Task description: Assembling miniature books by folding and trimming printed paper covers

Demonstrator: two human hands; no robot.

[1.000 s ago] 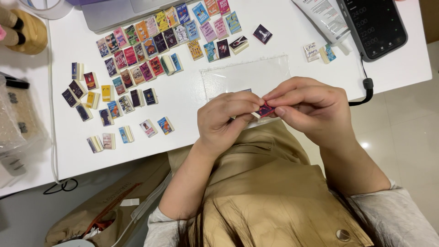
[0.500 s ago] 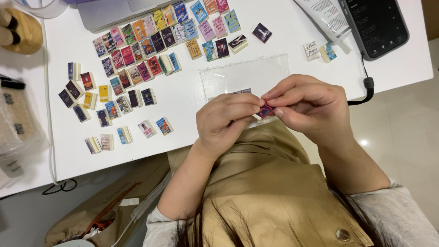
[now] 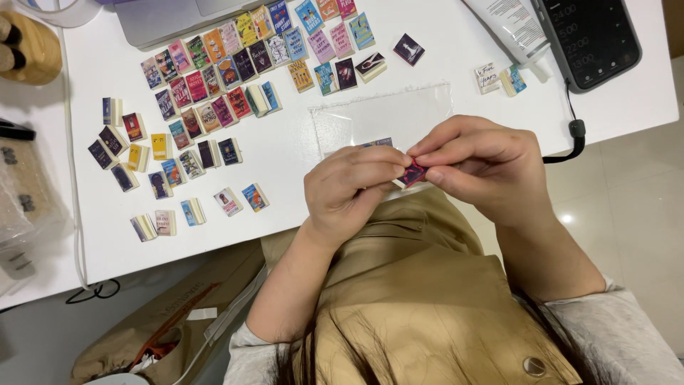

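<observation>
Fingertips of both our hands meet on one miniature book (image 3: 413,172), dark with a red and pink cover, held just above the near edge of the white table (image 3: 285,153). Our left hand (image 3: 354,189) pinches it from one side with thumb and forefinger closed on it, and our right hand (image 3: 484,162) pinches it from the other side, so both grips are clamped on the same tiny piece. We judge the main risk to be a slip: the book is so small that most of it hides behind our fingertips, and if one hand presses or twists harder than the other it could pop free. Because we hold it over the table's rim and above our tan garment (image 3: 420,299), a dropped piece would likely land in our lap or on the floor rather than on the table. Squeezing too hard could also crease the cover. Just beyond our hands lies a clear plastic sheet (image 3: 385,114), and further off the rows of finished miniature books (image 3: 235,71); a careless sweep of a wrist could scatter them.
</observation>
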